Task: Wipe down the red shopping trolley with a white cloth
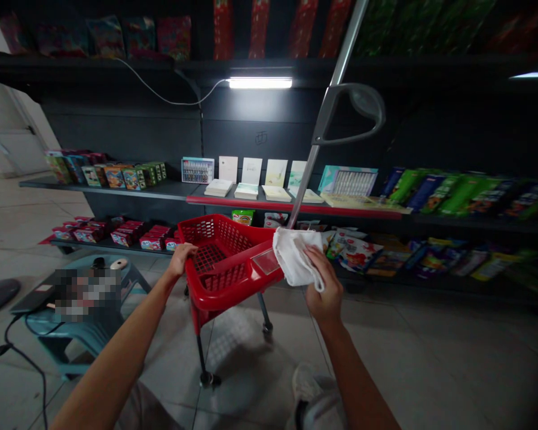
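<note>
The left hand has its fingers curled around the rim of a red wheeled shopping basket, while the right hand, fingers closed, grips a white cloth against the basket's right edge.

A fluorescent tube glares overhead, the shelves sit dim around it, and the picture bends and blurs toward its edges.

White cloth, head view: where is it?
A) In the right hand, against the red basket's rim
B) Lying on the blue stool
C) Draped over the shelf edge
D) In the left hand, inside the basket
A. The right hand grips the white cloth against the rim of the red wheeled basket, while the left hand holds the rim.
</note>
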The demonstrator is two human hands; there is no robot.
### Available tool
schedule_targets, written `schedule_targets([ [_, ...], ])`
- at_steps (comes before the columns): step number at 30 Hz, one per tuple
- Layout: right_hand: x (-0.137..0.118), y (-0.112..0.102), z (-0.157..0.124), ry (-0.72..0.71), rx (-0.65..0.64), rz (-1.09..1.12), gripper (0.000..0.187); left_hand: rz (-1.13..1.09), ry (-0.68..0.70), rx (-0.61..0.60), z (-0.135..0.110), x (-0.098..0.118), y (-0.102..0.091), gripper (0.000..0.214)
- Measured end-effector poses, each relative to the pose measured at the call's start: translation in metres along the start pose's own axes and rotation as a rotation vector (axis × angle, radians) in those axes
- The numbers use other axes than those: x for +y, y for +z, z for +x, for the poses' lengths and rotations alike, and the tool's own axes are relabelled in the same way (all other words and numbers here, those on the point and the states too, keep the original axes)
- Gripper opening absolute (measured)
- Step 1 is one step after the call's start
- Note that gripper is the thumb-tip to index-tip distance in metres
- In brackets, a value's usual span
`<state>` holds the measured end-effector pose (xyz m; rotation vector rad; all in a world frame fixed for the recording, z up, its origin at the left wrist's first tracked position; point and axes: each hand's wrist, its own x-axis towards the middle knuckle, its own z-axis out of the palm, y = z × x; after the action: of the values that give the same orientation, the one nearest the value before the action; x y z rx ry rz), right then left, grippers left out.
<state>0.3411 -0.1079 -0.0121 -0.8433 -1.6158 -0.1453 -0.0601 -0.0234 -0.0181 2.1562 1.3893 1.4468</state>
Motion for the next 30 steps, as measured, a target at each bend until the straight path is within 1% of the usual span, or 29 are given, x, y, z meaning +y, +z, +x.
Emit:
schedule_targets([
  [2,-0.002,0.001,0.0,0.008,0.007,-0.005,0.059,-0.061,-0.002,-0.044,0.004,0.006,-0.004,0.043],
  [3,-0.002,0.001,0.0,0.01,0.011,-0.008,0.059,-0.103,-0.016,-0.044,0.007,0.011,-0.007,0.042],
  [5,-0.004,0.001,0.001,0.005,0.011,-0.017,0.059,-0.193,-0.083,-0.009,0.019,0.025,-0.018,0.041],
  [6,-0.004,0.001,0.002,0.002,0.006,-0.021,0.059,-0.272,-0.165,0.007,0.026,0.037,-0.025,0.04],
  [7,-0.004,0.0,0.003,-0.003,0.0,-0.024,0.058,-0.326,-0.255,-0.012,0.032,0.051,-0.034,0.037],
  [8,-0.004,0.0,0.004,-0.006,-0.004,-0.027,0.058,-0.322,-0.319,-0.08,0.036,0.069,-0.042,0.037],
  [9,-0.003,-0.001,0.005,-0.008,-0.006,-0.03,0.057,-0.285,-0.338,-0.136,0.039,0.09,-0.05,0.038],
  [10,-0.003,-0.002,0.006,-0.005,-0.005,-0.032,0.056,-0.226,-0.318,-0.173,0.039,0.113,-0.055,0.039],
  [11,-0.002,-0.002,0.007,-0.002,0.0,-0.031,0.056,-0.138,-0.263,-0.175,0.035,0.137,-0.057,0.039],
  [12,-0.001,-0.002,0.007,0.003,0.007,-0.031,0.056,-0.028,-0.206,-0.155,0.03,0.162,-0.055,0.039],
  [13,0.0,-0.001,0.008,0.007,0.014,-0.029,0.056,0.084,-0.159,-0.131,0.022,0.186,-0.048,0.039],
  [14,0.0,-0.001,0.008,0.012,0.021,-0.028,0.056,0.188,-0.118,-0.095,0.012,0.208,-0.037,0.038],
  [16,0.001,0.001,0.008,0.023,0.032,-0.028,0.055,0.346,-0.052,-0.066,-0.007,0.242,-0.006,0.04],
  [17,0.0,0.002,0.008,0.026,0.036,-0.031,0.055,0.397,-0.024,-0.064,-0.016,0.253,0.012,0.04],
  [19,0.0,0.003,0.008,0.032,0.041,-0.04,0.053,0.469,-0.007,-0.053,-0.027,0.265,0.044,0.044],
  [20,0.0,0.003,0.008,0.031,0.044,-0.045,0.053,0.504,-0.016,-0.079,-0.03,0.267,0.057,0.047],
  [22,0.001,0.002,0.008,0.023,0.051,-0.053,0.052,0.551,-0.044,-0.156,-0.032,0.267,0.071,0.054],
  [23,0.002,0.002,0.007,0.021,0.052,-0.055,0.052,0.563,-0.052,-0.192,-0.032,0.266,0.073,0.056],
  [25,0.004,0.001,0.007,0.019,0.053,-0.055,0.052,0.573,-0.048,-0.235,-0.03,0.265,0.071,0.058],
  [30,0.007,0.0,0.006,0.027,0.045,-0.063,0.054,0.597,0.012,-0.27,-0.028,0.258,0.056,0.06],
])
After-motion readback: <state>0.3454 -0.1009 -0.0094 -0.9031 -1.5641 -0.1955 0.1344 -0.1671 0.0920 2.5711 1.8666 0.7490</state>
